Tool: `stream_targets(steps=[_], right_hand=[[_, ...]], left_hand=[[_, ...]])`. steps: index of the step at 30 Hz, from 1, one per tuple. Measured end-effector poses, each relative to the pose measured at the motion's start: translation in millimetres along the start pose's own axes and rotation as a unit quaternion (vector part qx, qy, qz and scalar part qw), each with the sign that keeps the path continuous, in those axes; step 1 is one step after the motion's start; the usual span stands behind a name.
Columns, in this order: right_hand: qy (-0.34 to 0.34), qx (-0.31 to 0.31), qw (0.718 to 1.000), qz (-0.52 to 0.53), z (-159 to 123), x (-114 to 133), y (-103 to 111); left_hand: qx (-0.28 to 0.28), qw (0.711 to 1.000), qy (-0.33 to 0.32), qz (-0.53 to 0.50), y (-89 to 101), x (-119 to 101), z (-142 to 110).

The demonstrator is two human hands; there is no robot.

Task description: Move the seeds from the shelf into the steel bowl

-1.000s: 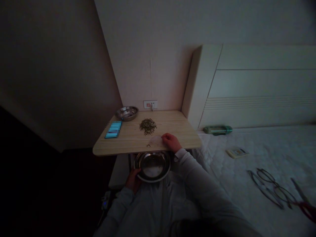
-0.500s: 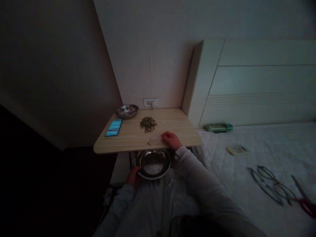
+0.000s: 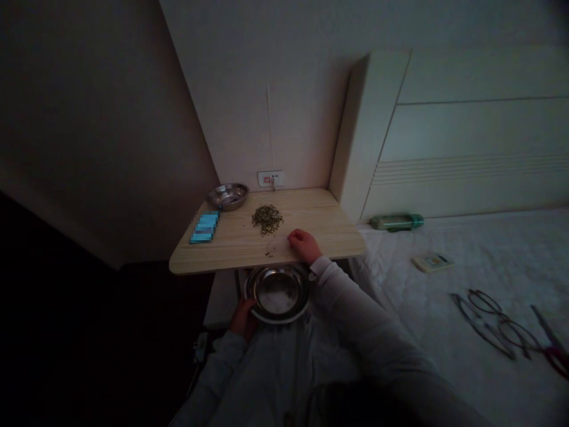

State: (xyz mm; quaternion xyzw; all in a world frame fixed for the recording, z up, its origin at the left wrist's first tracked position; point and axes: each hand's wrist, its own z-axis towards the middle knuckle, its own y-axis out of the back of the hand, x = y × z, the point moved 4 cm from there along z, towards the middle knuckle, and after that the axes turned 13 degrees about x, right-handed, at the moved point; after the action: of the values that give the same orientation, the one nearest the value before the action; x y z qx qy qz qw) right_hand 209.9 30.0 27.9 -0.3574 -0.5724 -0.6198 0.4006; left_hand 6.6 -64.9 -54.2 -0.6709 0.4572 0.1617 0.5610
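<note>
My left hand (image 3: 244, 317) grips the left rim of a shiny metal basin (image 3: 303, 299), which sits over my lap just below the table's front edge. Over the table, my right hand (image 3: 304, 245) is closed, its fingertips on a thin, pale, see-through piece (image 3: 280, 243) that lies low against the wood; its exact kind is hard to make out. A few dark green bits (image 3: 269, 254) lie by its left edge. Farther back is a loose pile of small dark green bits (image 3: 267, 219), apart from my fingers.
The small wooden table (image 3: 320, 207) stands against the wall under a socket (image 3: 271, 178). A second metal bowl (image 3: 228, 197) and a phone (image 3: 205, 228) are at its left. On the bed lie a green bottle (image 3: 396, 222), a pale box (image 3: 432, 262), glasses (image 3: 502, 320) and scissors (image 3: 553, 350).
My right hand has shifted slightly left and away from me, with the see-through piece. My left hand stays on the basin. The whole view has tilted a little.
</note>
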Motion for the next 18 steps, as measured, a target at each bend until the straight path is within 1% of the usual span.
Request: stream_targets(steps=[4,11,18], right_hand=[[0.005,-0.005,1.000,-0.021,-3.2,-1.1,1.9],[0.008,0.007,0.999,-0.050,-6.7,3.7,2.2],[0.020,-0.006,1.000,-0.023,-4.3,-2.2,2.5]], left_hand=[[-0.005,1.000,0.006,0.014,1.1,-1.3,-4.9],[-0.011,1.000,-0.010,0.001,0.6,-2.2,-2.2],[-0.032,0.999,-0.017,0.019,3.2,-2.9,-2.9]])
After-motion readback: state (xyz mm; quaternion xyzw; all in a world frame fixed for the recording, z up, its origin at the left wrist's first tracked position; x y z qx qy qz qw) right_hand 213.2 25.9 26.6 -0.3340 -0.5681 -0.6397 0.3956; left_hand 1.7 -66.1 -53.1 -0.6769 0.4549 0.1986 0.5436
